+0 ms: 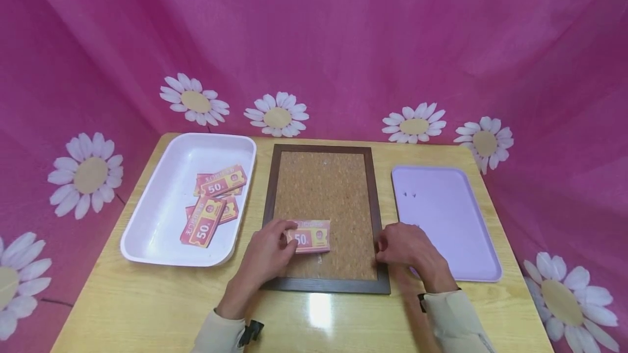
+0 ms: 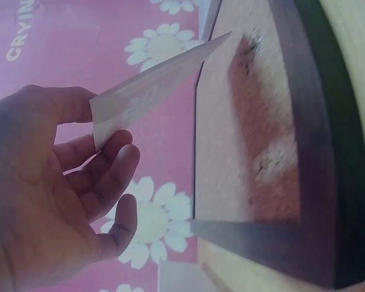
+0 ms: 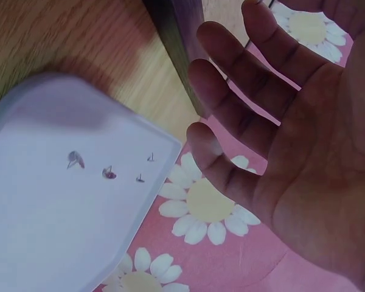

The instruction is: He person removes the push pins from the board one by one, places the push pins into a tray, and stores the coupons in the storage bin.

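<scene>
A red-and-yellow coupon (image 1: 314,237) printed with 50 is pinched between thumb and finger of my left hand (image 1: 267,252). It slants over the lower part of a cork board (image 1: 324,189) in a dark brown frame; in the left wrist view the paper coupon (image 2: 152,85) casts a shadow on the cork. Beside the frame's right side is my right hand (image 1: 404,245), thumb and index finger together. In the right wrist view a tiny greyish bit, seemingly a thumbtack (image 3: 257,2), shows at the index fingertip, mostly cut off by the image edge.
At left stands a white tub (image 1: 152,217) with several similar coupons (image 1: 203,222) lying overlapped. To the right lies a lilac tray (image 1: 451,217), partly behind my right hand, holding several loose thumbtacks (image 3: 109,173). A pink flowered curtain (image 1: 333,42) surrounds the wooden table (image 1: 353,323).
</scene>
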Demonstrator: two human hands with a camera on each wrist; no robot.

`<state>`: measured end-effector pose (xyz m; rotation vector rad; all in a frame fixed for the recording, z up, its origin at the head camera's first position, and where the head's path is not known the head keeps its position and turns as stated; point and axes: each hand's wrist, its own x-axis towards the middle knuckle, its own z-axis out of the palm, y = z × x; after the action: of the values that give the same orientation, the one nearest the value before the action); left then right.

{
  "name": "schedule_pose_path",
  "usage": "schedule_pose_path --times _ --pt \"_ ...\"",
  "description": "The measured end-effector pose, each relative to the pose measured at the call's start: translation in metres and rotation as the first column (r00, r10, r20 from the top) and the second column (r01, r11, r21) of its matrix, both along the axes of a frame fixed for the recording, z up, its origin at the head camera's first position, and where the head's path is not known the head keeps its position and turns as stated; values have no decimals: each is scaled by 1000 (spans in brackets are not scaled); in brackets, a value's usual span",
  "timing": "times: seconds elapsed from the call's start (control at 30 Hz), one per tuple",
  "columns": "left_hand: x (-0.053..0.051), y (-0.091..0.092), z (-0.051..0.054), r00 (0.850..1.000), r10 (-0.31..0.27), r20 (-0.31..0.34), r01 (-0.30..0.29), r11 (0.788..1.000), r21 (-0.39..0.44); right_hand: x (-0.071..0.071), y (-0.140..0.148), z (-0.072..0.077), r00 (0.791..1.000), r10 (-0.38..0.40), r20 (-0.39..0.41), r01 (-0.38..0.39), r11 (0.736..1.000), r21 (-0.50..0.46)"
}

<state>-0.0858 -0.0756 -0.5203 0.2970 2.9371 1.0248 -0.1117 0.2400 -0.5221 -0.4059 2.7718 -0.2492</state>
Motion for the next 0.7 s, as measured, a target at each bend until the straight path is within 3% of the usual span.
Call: schedule_pose_path --times 0.33,0.7 --pt "-5 -24 15 992 121 29 -121 993 5 1 10 0 999 -46 23 46 999 -15" --pt "-9 -52 25 979 200 -28 -199 979 31 -2 22 3 993 -110 47 112 993 -37"
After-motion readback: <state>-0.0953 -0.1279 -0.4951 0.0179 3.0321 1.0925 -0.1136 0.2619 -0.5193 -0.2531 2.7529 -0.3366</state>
